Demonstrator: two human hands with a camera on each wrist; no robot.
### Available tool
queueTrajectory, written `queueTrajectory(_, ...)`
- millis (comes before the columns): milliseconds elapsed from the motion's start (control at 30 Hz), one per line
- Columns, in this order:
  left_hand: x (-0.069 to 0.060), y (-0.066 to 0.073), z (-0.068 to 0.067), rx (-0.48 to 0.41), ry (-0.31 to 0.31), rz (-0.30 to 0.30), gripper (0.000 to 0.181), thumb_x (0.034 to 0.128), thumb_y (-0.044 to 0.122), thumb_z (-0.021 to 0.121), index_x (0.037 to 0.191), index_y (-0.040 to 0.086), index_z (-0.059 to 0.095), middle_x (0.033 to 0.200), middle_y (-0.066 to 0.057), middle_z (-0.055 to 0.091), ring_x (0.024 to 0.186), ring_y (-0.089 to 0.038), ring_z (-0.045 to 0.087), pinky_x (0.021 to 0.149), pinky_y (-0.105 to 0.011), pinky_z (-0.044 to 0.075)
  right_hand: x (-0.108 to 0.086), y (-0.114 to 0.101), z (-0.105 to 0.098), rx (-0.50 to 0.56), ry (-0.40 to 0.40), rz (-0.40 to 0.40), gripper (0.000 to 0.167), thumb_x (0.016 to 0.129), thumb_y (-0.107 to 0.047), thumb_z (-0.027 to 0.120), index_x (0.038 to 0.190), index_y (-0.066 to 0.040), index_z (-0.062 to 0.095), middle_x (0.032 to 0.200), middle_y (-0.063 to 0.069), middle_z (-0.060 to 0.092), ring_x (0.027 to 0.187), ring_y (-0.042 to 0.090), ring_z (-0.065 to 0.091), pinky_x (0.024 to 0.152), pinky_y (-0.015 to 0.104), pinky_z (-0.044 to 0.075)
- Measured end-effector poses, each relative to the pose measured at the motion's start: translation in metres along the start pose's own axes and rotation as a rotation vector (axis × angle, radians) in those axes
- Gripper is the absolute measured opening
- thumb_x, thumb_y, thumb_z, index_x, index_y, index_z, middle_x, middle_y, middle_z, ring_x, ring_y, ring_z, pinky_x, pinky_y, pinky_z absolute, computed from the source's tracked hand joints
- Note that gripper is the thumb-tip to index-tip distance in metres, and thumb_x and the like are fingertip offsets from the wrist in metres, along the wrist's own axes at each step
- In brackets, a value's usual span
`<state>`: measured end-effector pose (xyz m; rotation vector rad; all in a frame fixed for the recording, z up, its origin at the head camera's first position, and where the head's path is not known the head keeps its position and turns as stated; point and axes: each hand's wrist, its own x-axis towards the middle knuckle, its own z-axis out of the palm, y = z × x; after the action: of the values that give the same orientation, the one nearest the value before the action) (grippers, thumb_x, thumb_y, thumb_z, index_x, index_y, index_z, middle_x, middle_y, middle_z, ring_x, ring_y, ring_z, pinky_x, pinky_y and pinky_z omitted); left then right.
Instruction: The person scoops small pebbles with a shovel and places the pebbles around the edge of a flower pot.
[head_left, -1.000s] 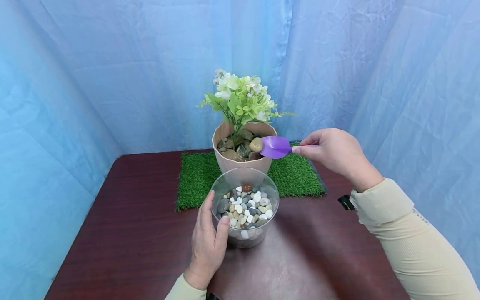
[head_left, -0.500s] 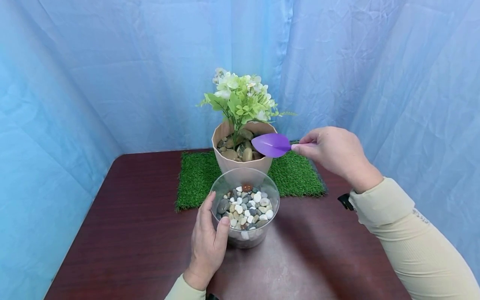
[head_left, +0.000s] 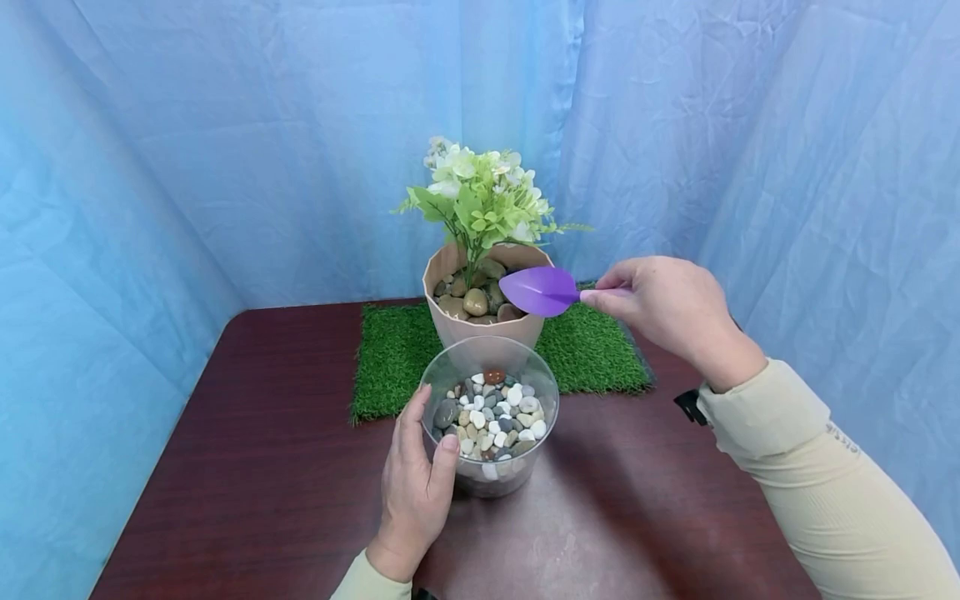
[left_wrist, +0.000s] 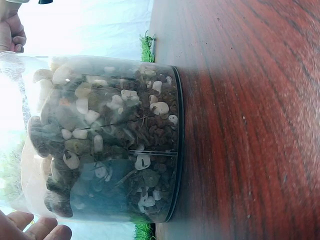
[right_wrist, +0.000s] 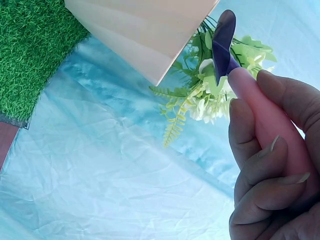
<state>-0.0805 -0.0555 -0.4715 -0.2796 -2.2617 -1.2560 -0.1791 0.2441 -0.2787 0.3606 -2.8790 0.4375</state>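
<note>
My right hand (head_left: 663, 312) grips the pink handle (right_wrist: 270, 125) of a small purple trowel (head_left: 540, 292). The trowel's blade is turned over above the right side of a beige flowerpot (head_left: 487, 335), with nothing visible on it. In the pot, brown stones surround a plant with white flowers (head_left: 480, 192); a rounded tan stone (head_left: 475, 302) lies on top. In front stands a clear plastic bucket (head_left: 491, 481) with small mixed pebbles (head_left: 495, 417). My left hand (head_left: 416, 487) rests against its left side, fingers fairly straight and thumb on the near side. Its fingertips (left_wrist: 42, 227) touch the bucket near the rim.
The pot stands on a green artificial grass mat (head_left: 592, 354) on a dark red-brown wooden table (head_left: 285, 467). Pale blue curtains (head_left: 315, 150) hang close behind and at both sides. The bucket sits just in front of the pot.
The tan stone has slid off the trowel into the pot and shifted left among the other stones. The blade has turned over. My left hand and the bucket hold still.
</note>
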Motion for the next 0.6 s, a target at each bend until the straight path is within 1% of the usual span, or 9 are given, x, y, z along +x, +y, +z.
queueTrajectory(267,-0.0007,-0.0003,0.0008,-0.007,0.005,0.0,0.068,0.0958,0.013,0.064,0.16,0.013,0.04,0.162,-0.009,0.045,0.146,-0.027,0.046,0.115,-0.048,0.04,-0.0022,0.0009,0.0035,0.01,0.028,-0.006,0.024,0.096,-0.052,0.072,0.099,-0.031,0.083,0.086,-0.009,0.077,0.071,0.014,0.064,0.053,0.037,0.043)
queueTrajectory(400,-0.0013,-0.0006,0.0007,-0.006,0.005,-0.001,0.068,0.0961,0.013,0.064,0.16,0.013,0.04,0.162,-0.008,0.045,0.146,-0.027,0.046,0.115,-0.048,0.041,-0.0015,0.0008,0.0053,0.007,0.027,-0.009,0.025,0.096,-0.052,0.072,0.1,-0.031,0.083,0.088,-0.009,0.078,0.072,0.013,0.065,0.053,0.037,0.043)
queueTrajectory(600,-0.0011,-0.0009,0.0006,-0.004,0.001,0.002,0.069,0.0967,0.013,0.064,0.161,0.015,0.038,0.163,-0.008,0.044,0.147,-0.027,0.046,0.115,-0.049,0.041,-0.0036,-0.0031,0.0047,0.01,0.023,-0.012,0.026,0.096,-0.054,0.071,0.1,-0.032,0.083,0.087,-0.011,0.077,0.073,0.012,0.065,0.055,0.038,0.045)
